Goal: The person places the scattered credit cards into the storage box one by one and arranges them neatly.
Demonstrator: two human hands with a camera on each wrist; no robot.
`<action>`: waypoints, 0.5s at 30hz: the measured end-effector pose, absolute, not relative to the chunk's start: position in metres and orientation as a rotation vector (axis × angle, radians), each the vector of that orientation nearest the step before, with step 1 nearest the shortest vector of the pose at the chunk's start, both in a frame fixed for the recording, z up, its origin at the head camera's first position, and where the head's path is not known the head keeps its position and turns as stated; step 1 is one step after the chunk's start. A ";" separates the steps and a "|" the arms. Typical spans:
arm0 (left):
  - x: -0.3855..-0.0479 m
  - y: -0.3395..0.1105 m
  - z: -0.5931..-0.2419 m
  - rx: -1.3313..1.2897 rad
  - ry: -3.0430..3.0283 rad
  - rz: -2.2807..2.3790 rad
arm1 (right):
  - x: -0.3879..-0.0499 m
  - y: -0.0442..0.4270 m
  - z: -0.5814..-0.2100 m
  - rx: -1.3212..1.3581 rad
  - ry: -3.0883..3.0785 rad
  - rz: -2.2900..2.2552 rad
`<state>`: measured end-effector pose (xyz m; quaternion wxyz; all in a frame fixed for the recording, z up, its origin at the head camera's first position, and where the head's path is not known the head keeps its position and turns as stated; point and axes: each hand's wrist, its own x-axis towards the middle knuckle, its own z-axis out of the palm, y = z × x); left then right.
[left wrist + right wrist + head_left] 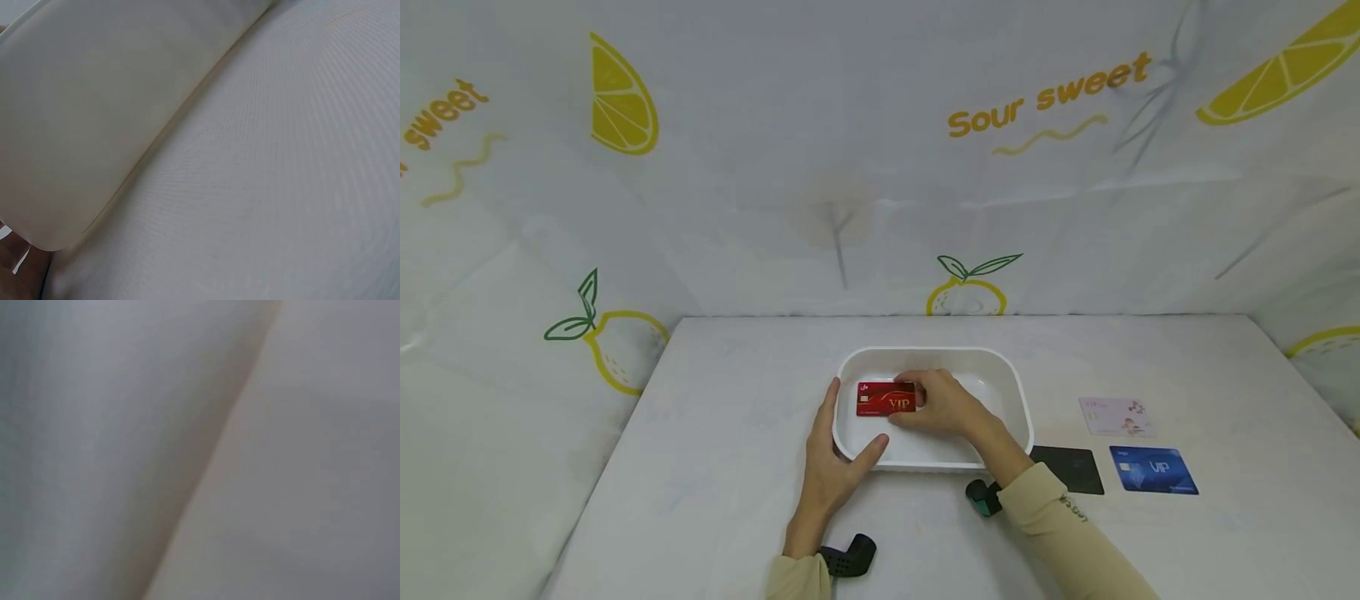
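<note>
A white tray (947,465) stands on the table, its side wall (112,112) filling the upper left of the left wrist view. Inside it, my right hand (943,404) pinches the right end of a red VIP card (880,399) between thumb and fingers. My left hand (831,479) rests against the tray's left end, fingers along the outside and the thumb over the front rim. Part of that hand (22,272) shows at the lower left of the left wrist view. The right wrist view is blurred and shows no hand.
Right of the tray lie a pink card (1116,417), a blue VIP card (1153,471) and a black card (1071,470), partly hidden behind the right forearm. A white cloth with lemon prints (966,296) hangs behind the table (700,483).
</note>
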<state>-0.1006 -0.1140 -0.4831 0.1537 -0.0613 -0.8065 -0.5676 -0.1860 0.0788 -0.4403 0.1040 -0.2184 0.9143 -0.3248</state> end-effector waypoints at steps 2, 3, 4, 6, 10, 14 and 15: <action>-0.100 -0.114 -0.483 -0.177 -2.310 -1.629 | -0.186 0.079 -0.440 -0.643 2.701 -0.952; -0.100 -0.114 -0.483 -0.180 -2.308 -1.629 | -0.186 0.079 -0.439 -0.638 2.703 -0.947; -0.100 -0.114 -0.482 -0.181 -2.307 -1.632 | -0.185 0.079 -0.439 -0.633 2.705 -0.942; -0.100 -0.113 -0.482 -0.186 -2.302 -1.637 | -0.185 0.079 -0.439 -0.628 2.709 -0.934; -0.100 -0.114 -0.482 -0.195 -2.298 -1.632 | -0.186 0.079 -0.440 -0.629 2.706 -0.934; -0.101 -0.114 -0.483 -0.197 -2.298 -1.630 | -0.186 0.079 -0.440 -0.637 2.696 -0.944; -0.100 -0.114 -0.482 -0.196 -2.299 -1.630 | -0.186 0.079 -0.440 -0.638 2.693 -0.946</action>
